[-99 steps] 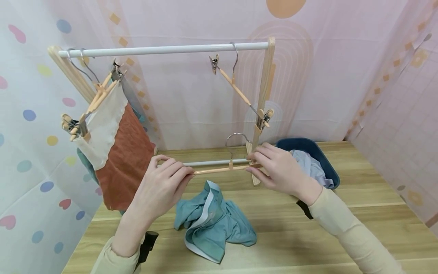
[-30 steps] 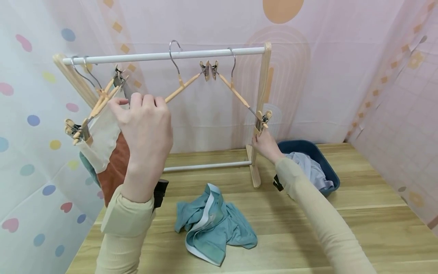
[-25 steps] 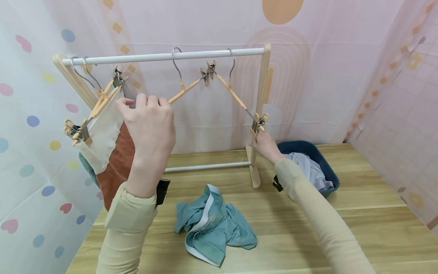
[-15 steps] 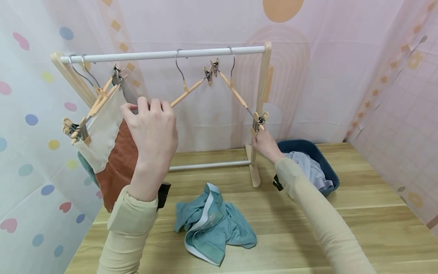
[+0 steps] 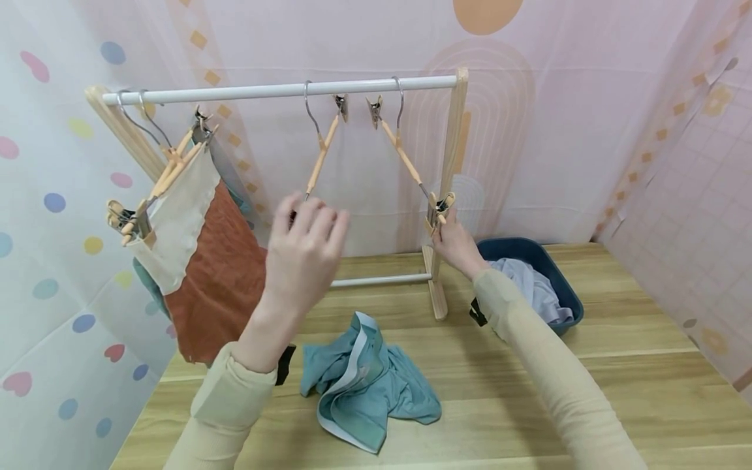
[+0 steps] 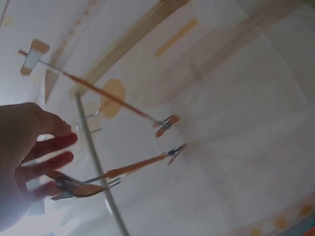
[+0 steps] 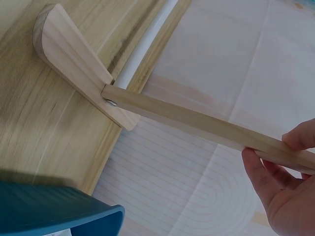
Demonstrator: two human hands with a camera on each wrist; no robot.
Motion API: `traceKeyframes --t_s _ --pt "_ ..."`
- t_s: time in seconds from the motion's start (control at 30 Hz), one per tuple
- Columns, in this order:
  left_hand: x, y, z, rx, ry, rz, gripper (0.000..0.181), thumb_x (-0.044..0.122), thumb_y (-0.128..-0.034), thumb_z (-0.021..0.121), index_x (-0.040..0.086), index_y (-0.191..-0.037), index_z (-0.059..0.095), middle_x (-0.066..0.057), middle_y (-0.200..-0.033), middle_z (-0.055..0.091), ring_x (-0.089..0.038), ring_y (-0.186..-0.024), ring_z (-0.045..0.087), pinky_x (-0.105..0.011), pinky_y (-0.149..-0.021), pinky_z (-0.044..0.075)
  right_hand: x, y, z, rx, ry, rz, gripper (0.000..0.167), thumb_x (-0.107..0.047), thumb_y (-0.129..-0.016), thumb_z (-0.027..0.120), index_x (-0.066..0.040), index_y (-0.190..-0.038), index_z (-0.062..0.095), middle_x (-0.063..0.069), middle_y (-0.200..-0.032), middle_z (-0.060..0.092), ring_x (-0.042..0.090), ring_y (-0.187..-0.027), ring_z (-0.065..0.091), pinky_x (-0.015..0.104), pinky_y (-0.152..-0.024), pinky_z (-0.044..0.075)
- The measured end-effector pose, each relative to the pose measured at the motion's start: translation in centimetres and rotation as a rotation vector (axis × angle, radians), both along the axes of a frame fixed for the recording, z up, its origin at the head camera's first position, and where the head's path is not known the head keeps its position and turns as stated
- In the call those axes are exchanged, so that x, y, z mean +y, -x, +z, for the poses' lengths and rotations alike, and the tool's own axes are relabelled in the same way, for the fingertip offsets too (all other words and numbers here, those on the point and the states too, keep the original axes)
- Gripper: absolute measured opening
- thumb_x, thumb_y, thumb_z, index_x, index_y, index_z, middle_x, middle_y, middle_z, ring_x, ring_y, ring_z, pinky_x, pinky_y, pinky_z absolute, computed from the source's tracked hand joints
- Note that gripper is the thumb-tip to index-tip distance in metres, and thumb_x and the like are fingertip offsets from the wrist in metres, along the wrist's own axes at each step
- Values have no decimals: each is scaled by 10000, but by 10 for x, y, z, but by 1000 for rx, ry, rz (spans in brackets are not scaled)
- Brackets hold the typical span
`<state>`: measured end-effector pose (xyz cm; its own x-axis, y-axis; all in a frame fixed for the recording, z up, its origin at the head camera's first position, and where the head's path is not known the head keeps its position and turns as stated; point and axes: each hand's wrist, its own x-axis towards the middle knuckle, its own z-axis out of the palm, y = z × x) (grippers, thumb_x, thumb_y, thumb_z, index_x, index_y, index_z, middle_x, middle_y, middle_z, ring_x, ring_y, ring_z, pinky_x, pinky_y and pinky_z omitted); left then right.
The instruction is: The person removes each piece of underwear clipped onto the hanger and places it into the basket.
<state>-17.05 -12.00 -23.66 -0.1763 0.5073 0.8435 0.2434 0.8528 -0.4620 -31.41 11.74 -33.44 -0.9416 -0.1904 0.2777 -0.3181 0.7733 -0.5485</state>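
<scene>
The left hand (image 5: 305,251) has its fingers loosely spread beside the lower end of a clip hanger (image 5: 322,156), which hangs slanted from the white rail (image 5: 235,93), while the right hand (image 5: 457,245) pinches the rack's wooden upright (image 7: 197,123), and a teal garment (image 5: 405,385) lies crumpled on the counter (image 5: 499,405) below.

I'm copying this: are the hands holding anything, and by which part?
The right hand grips the rack partway up its right post; the left hand holds nothing.
</scene>
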Motion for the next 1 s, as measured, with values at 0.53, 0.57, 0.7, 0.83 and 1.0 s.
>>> traceKeyframes --t_s 0.53,0.57,0.7,0.83,1.0 --pt "-2 15 -80 -160 120 -273 196 -70 -897 484 37 -850 642 -93 -817 642 -258 -856 617 -485 -1022 443 1 4 -5 19 24 12 509 -58 -943 442 136 -1336 182 298 -853 612 309 -573 618 323 -455 467" --pt "-3 17 -86 -186 135 -277 177 -71 -877 504 42 -855 639 -88 -823 638 -254 -861 617 -471 -1012 455 1 4 -7 35 27 18 517 -55 -935 438 143 -1336 178 275 -814 606 279 -536 597 306 -435 450" --pt "-8 24 -110 -346 167 -263 147 -55 -793 634 73 -865 645 -64 -854 643 -236 -881 622 -418 -982 481 2 5 -7 34 27 20 531 -49 -920 437 148 -1342 182 223 -748 585 224 -484 542 300 -411 416" --pt "-16 34 -132 -587 130 -229 152 27 -782 727 94 -908 674 -49 -895 674 -220 -875 635 -368 -865 524 2 5 -6 27 15 9 527 -50 -931 449 148 -1350 199 218 -763 589 222 -497 537 283 -414 400" --pt "-25 46 -154 -954 75 -166 211 40 -818 707 93 -1019 670 -63 -1001 676 -228 -913 633 -340 -776 529 1 4 -5 21 -15 -1 569 -65 -946 455 154 -1382 164 199 -763 592 193 -494 516 244 -406 367"
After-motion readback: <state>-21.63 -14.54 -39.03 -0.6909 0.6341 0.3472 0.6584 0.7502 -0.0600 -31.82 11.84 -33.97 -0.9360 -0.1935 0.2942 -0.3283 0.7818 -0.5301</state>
